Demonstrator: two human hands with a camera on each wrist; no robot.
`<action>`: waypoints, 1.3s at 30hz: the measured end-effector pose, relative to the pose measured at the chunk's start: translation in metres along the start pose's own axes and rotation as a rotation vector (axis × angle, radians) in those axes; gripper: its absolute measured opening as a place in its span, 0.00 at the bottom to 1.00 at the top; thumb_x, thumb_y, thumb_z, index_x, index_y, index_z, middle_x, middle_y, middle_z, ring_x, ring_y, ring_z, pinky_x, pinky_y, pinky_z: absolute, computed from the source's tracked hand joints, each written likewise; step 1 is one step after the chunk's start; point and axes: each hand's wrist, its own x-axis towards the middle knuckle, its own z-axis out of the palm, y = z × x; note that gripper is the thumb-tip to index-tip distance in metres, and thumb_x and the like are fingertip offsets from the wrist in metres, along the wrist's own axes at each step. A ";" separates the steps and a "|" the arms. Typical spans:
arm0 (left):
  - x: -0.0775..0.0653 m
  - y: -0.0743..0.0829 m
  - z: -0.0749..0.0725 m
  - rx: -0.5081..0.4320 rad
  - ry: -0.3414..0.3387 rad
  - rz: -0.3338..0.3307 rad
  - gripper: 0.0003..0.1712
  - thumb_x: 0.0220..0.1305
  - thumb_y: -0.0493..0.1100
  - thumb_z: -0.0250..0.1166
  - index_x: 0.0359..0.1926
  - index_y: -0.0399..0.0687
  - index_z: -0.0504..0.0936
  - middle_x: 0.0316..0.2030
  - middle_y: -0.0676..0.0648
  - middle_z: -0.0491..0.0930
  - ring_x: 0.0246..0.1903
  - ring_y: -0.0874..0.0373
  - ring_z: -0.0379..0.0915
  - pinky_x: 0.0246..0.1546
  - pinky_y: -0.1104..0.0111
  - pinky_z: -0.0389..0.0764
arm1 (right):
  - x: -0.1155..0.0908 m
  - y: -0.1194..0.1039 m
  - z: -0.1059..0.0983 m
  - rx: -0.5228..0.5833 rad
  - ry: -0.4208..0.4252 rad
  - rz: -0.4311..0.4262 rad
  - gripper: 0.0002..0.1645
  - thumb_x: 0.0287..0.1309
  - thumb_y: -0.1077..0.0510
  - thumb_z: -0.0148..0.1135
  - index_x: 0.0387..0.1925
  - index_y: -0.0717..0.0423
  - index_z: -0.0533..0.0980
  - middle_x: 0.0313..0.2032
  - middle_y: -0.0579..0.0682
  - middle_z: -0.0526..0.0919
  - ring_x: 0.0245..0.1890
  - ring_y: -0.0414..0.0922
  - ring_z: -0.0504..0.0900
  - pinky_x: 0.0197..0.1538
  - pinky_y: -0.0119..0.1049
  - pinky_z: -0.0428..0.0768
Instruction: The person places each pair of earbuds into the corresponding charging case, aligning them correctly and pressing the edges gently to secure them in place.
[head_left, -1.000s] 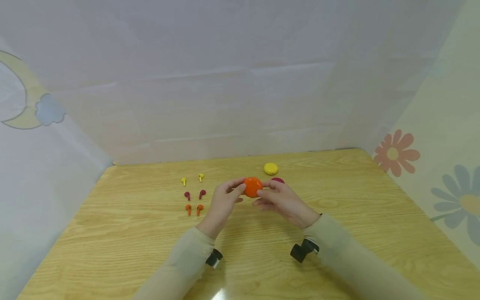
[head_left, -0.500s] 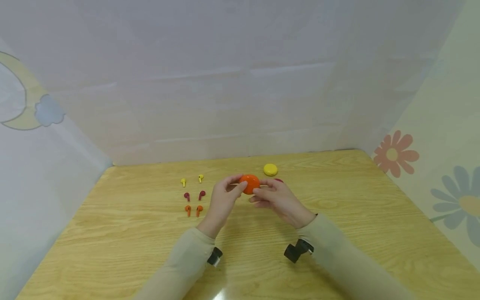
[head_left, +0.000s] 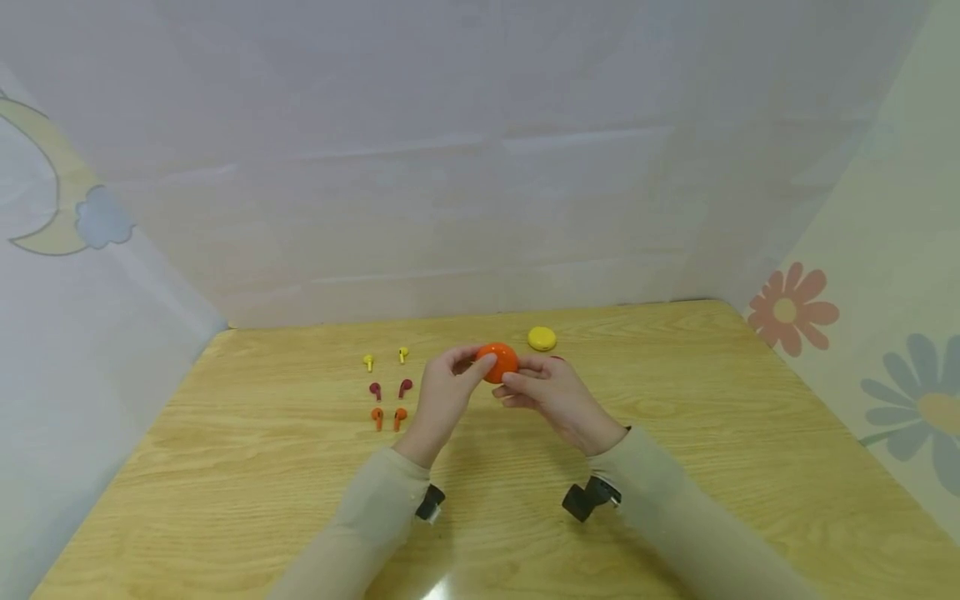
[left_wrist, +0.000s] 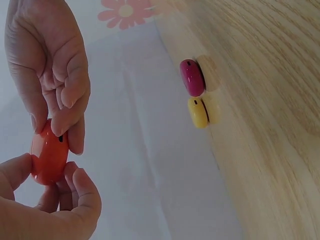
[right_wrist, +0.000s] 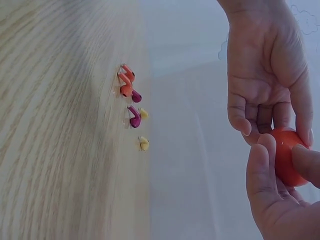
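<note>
A glossy orange round earbud case (head_left: 498, 363) is held above the table between both hands. My left hand (head_left: 444, 404) pinches its left side, thumb across the front face. On the other side, my right hand (head_left: 561, 402) grips the edge between thumb and fingers. The lid looks closed, and a small dark slot shows on the case (left_wrist: 50, 157) in the left wrist view. To the left on the table lie a pair of orange earbuds (head_left: 400, 417), a pair of magenta earbuds (head_left: 405, 387) and a pair of yellow earbuds (head_left: 368, 362), in rows.
A yellow case (head_left: 542, 338) sits at the back of the wooden table (head_left: 675, 400). Beside it stands a magenta case (left_wrist: 192, 78), mostly hidden behind my right hand in the head view. Cloth-covered walls (head_left: 480, 208) border the table's back and sides.
Both hands have shifted slightly left and away with the orange case between them. The right hand now covers more of the magenta case. The earbuds have stayed in place.
</note>
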 end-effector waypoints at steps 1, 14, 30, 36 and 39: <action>0.000 0.001 0.000 0.001 0.004 0.003 0.19 0.67 0.42 0.64 0.52 0.30 0.79 0.45 0.39 0.81 0.44 0.52 0.76 0.48 0.62 0.77 | 0.000 0.000 0.000 -0.011 0.005 -0.002 0.23 0.68 0.65 0.55 0.59 0.76 0.68 0.42 0.53 0.84 0.36 0.40 0.84 0.45 0.34 0.82; 0.001 0.001 0.001 -0.041 0.014 -0.047 0.17 0.68 0.42 0.63 0.48 0.31 0.81 0.42 0.42 0.81 0.37 0.59 0.74 0.39 0.64 0.78 | -0.001 -0.001 0.003 -0.072 0.036 -0.004 0.21 0.67 0.65 0.57 0.57 0.76 0.71 0.44 0.59 0.84 0.37 0.42 0.85 0.45 0.36 0.82; 0.001 0.003 -0.001 -0.089 -0.021 -0.184 0.22 0.69 0.50 0.62 0.48 0.32 0.81 0.42 0.44 0.83 0.39 0.56 0.76 0.46 0.57 0.79 | -0.006 0.000 0.005 -0.096 0.050 0.006 0.22 0.67 0.68 0.56 0.59 0.75 0.69 0.51 0.66 0.80 0.42 0.46 0.85 0.48 0.39 0.81; 0.002 0.004 -0.003 -0.075 -0.001 -0.228 0.26 0.68 0.54 0.62 0.45 0.31 0.82 0.40 0.44 0.83 0.34 0.58 0.75 0.36 0.65 0.80 | -0.007 0.000 0.006 -0.103 0.060 0.006 0.22 0.66 0.69 0.56 0.59 0.75 0.69 0.53 0.68 0.78 0.44 0.49 0.85 0.48 0.39 0.81; 0.003 0.004 -0.004 -0.060 -0.001 -0.242 0.28 0.67 0.56 0.62 0.44 0.31 0.81 0.38 0.44 0.83 0.31 0.59 0.73 0.30 0.70 0.77 | -0.008 0.001 0.006 -0.107 0.070 0.006 0.22 0.65 0.70 0.57 0.59 0.75 0.69 0.53 0.68 0.78 0.44 0.50 0.85 0.48 0.40 0.81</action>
